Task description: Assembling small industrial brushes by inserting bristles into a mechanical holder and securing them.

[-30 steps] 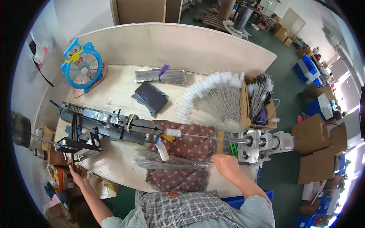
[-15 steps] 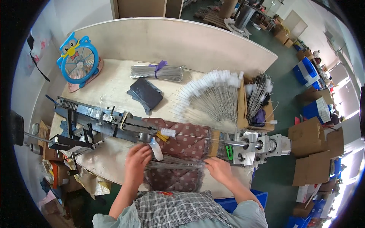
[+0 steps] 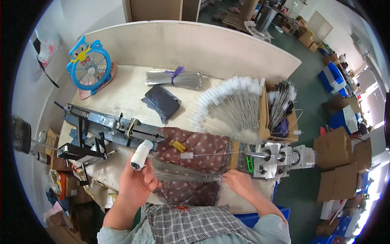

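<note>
My left hand [image 3: 136, 181] is curled at a white-wrapped handle [image 3: 142, 153] beside the long dark metal fixture [image 3: 101, 126]. The handle's dark end points toward me, and part of the grip is hidden. My right hand [image 3: 237, 181] is closed at the right end of a bundle of thin metal wires [image 3: 183, 173], which lies across the brown dotted cloth [image 3: 195, 140]. Just beyond the bundle, a small white-bristled brush [image 3: 187, 155] has its wire stem running right to the metal spindle [image 3: 258, 155]. Its bristle end is apart from the fixture.
Finished-looking white brushes [image 3: 227, 97] are fanned out at the back right, beside a cardboard box [image 3: 264, 116] of more brushes. A purple-tied wire bundle [image 3: 174, 78], a dark pouch [image 3: 162, 101] and a blue fan [image 3: 89, 69] stand farther back. Yellow pieces [image 3: 178, 146] lie on the cloth.
The white-wrapped handle has swung left and up toward me, with my left hand at it. The brush's bristle end has dropped away from the fixture. My right hand stays at the wires.
</note>
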Demonstrator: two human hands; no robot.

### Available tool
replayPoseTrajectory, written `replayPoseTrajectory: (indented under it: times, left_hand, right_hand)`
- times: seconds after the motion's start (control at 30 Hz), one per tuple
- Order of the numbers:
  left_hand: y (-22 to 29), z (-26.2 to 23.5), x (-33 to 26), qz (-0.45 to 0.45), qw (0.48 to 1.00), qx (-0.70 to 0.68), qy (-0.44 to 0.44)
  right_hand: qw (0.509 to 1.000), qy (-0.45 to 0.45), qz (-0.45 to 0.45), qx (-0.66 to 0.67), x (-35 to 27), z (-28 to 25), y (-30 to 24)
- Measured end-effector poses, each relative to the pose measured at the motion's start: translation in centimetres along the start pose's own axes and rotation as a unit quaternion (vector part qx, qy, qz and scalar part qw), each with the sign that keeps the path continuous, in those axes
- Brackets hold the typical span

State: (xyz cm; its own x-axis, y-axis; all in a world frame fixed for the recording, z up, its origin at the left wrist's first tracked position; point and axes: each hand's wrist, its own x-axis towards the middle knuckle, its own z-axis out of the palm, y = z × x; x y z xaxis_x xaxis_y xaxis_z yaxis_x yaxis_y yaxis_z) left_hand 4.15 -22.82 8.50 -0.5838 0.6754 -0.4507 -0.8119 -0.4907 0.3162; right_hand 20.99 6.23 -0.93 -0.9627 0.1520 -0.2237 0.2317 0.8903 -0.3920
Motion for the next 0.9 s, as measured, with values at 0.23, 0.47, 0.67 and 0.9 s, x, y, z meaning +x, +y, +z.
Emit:
replayPoseTrajectory:
  times: [0.23,0.47,0.67,0.9]
  left_hand:
    - [-3.0,1.1,2.0,-0.08,0.942,0.316,-0.084]
    - [-7.0,7.1,10.0,0.26,0.675,0.649,-0.235]
    - [-12.7,7.5,15.9,0.27,0.564,0.739,-0.25]
    - [-12.5,7.1,20.7,0.319,0.418,0.825,-0.204]
  right_hand:
    - [0.998,-0.045,-0.001,-0.053,-1.6,-0.9,-0.4]
    - [0.973,0.081,0.138,-0.166,-10.7,-8.9,2.0]
    - [0.936,0.255,0.174,-0.168,-13.1,-13.4,2.9]
    - [0.933,0.336,0.13,0.013,-10.4,-15.9,3.7]
